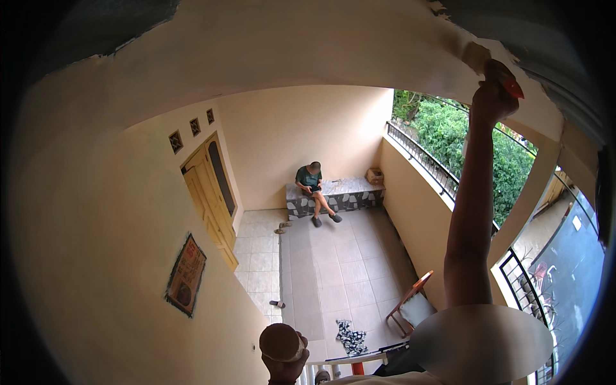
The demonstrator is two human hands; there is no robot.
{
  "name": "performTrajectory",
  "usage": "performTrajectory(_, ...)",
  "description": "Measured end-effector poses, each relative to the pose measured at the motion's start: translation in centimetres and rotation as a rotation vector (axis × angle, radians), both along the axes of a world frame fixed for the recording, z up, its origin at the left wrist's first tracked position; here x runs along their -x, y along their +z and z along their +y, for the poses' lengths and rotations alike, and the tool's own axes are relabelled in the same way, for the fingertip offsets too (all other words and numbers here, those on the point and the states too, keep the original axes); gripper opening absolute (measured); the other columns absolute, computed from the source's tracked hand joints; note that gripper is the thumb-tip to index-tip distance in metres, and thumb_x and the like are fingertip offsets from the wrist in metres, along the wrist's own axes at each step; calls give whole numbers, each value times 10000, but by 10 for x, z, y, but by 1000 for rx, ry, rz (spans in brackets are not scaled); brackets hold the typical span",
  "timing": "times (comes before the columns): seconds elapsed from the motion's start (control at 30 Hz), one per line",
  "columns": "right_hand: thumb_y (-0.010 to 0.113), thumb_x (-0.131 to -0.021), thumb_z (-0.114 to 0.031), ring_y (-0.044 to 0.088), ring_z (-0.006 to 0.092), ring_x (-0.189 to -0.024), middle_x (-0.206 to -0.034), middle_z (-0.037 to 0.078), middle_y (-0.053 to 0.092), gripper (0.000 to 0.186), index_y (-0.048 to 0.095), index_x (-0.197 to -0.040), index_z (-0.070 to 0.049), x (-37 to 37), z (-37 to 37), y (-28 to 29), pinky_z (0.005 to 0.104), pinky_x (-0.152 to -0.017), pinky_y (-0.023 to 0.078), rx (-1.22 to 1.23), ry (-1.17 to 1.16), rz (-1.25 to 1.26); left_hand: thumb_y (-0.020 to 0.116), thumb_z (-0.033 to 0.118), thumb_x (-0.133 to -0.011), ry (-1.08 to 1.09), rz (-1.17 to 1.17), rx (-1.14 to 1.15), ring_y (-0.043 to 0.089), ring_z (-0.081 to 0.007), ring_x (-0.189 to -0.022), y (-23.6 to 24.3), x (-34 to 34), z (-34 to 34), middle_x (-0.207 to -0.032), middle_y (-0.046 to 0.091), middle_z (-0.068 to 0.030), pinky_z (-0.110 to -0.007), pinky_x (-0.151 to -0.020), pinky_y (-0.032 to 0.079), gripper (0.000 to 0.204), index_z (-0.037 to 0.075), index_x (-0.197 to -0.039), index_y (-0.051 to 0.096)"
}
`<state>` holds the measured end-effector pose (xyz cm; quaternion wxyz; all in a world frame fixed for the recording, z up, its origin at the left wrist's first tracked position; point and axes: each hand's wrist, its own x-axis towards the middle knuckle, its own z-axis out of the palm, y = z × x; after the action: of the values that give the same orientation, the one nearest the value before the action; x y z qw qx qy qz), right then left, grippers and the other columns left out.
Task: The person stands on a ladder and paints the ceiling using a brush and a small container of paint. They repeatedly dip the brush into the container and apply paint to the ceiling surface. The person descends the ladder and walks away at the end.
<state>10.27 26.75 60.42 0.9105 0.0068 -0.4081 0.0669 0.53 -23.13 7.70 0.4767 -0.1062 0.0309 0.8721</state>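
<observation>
Raised high at the upper right, my right hand (493, 101) is closed round the red handle of a paintbrush (476, 56). Its pale brush head looks smeared by motion and lies against or very close to the cream beam (359, 48) under the ceiling; contact I cannot tell. Low in the middle, my left hand (286, 371) grips a small round tub (280, 341), its fingers wrapped round the side. The tub's brownish round face points toward me; what it contains is not clear.
Far below, a person (309, 179) sits on a stone bench (346, 186). A ladder top (357, 367) is beneath me. A chair (414, 305), patterned cloth (351, 338) and sandal (277, 304) are on the tiled floor. A railing (423, 154) runs right; a yellow door (212, 196) stands left.
</observation>
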Motion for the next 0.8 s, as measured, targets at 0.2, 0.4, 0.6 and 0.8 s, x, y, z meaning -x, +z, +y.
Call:
performTrajectory(0.2,751,-836,-137,672,245,-700,-810,68,654,93,745,-929,-134,70,-71,-54,368,-629,544,-115,-696,-354,666,531,-828,6,251,66,508,-299,-1219,-3,2,-4,-1249,571,-111,-466,-878,533,508,194,-1204,613)
performTrajectory(0.4,744,-576,-11,650,215,-760,-851,42,616,379,738,-930,-147,199,-192,-91,358,-616,553,-294,-400,-446,642,570,-839,105,145,16,529,-300,-1193,-8,3,-20,-1235,588,-126,-470,-860,541,537,203,-1230,617)
performTrajectory(0.6,758,-635,0,653,233,-755,-884,67,651,341,716,-953,-116,241,-259,-97,341,-616,557,-476,-62,-553,556,561,-911,193,15,-40,572,-353,-1116,5,7,-24,-1176,635,-161,-469,-789,545,581,128,-1297,575)
performTrajectory(0.8,734,-852,9,694,175,-759,-927,83,722,122,695,-962,-26,238,-226,-75,299,-626,580,-275,909,-446,576,562,-902,177,11,-30,567,-368,-1160,11,10,-25,-1201,639,-158,-479,-800,549,591,137,-1311,583)
